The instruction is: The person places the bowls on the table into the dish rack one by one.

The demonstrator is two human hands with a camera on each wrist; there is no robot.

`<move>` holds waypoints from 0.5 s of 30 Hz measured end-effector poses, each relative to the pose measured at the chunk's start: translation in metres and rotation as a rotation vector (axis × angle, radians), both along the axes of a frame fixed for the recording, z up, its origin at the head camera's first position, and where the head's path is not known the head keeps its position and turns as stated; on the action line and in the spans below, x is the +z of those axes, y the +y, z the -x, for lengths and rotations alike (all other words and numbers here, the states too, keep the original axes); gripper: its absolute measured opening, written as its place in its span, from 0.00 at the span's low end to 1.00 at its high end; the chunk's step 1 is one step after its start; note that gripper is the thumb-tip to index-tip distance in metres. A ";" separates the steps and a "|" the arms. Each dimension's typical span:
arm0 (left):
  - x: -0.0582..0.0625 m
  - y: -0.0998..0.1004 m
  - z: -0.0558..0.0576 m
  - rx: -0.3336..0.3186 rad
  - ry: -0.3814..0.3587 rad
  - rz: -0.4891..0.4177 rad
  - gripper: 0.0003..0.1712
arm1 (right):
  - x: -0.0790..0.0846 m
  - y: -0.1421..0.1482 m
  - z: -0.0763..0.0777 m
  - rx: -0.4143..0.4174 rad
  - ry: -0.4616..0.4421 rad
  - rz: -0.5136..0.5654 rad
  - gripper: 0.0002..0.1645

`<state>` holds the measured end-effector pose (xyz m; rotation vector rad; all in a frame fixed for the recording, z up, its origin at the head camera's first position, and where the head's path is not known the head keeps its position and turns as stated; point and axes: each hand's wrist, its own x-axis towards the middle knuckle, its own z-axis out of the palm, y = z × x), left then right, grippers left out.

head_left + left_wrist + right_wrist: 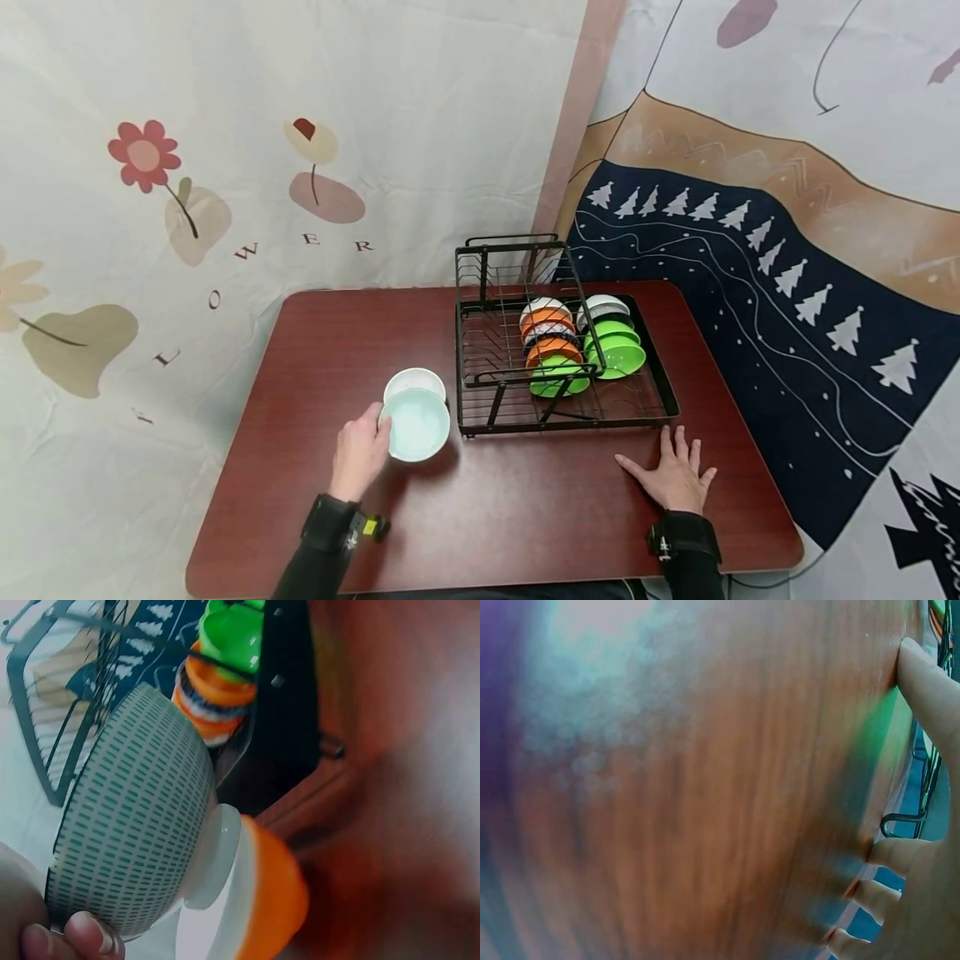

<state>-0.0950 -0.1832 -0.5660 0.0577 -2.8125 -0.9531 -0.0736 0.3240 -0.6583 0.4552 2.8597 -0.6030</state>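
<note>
My left hand [360,452] pinches the rim of a bowl [417,425] with a pale mint inside. In the left wrist view the same bowl [139,802] has rows of green dashes outside and a white foot, and is tilted. Right behind it is a second bowl [414,380], white inside and orange outside [283,892]; the held bowl overlaps part of it. Whether the two touch, I cannot tell. My right hand [675,479] rests on the table with fingers spread, near the rack's front right corner, holding nothing.
A black two-tier dish rack [570,423] stands on the reddish-brown table [525,508]. Two rows of bowls stand on edge in it: one row has orange bowls [553,350] and a green one, the other ends in green bowls [617,358]. Printed cloth hangs behind.
</note>
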 end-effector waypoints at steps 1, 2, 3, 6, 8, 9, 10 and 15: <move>-0.002 0.002 -0.003 -0.009 -0.005 0.001 0.11 | -0.001 0.000 0.000 0.000 0.001 0.000 0.77; -0.004 0.004 -0.006 -0.016 -0.007 0.006 0.12 | -0.001 0.000 0.001 0.002 0.002 0.002 0.78; -0.006 0.006 -0.008 -0.023 -0.007 0.012 0.12 | -0.001 -0.001 0.002 0.005 0.000 0.004 0.78; -0.010 0.009 -0.010 -0.031 0.000 0.031 0.12 | -0.001 0.000 0.004 0.012 -0.005 0.018 0.77; -0.011 0.012 -0.010 -0.030 0.000 0.040 0.13 | 0.000 0.001 0.005 0.015 -0.001 0.034 0.77; -0.011 0.013 -0.010 -0.033 -0.004 0.044 0.13 | 0.003 0.001 0.005 0.014 -0.002 0.044 0.76; -0.011 0.016 -0.009 -0.039 -0.009 0.048 0.13 | 0.006 0.002 0.005 0.014 0.003 0.054 0.75; -0.008 0.032 -0.010 -0.100 -0.021 0.032 0.10 | 0.045 -0.017 -0.001 0.031 0.004 0.121 0.62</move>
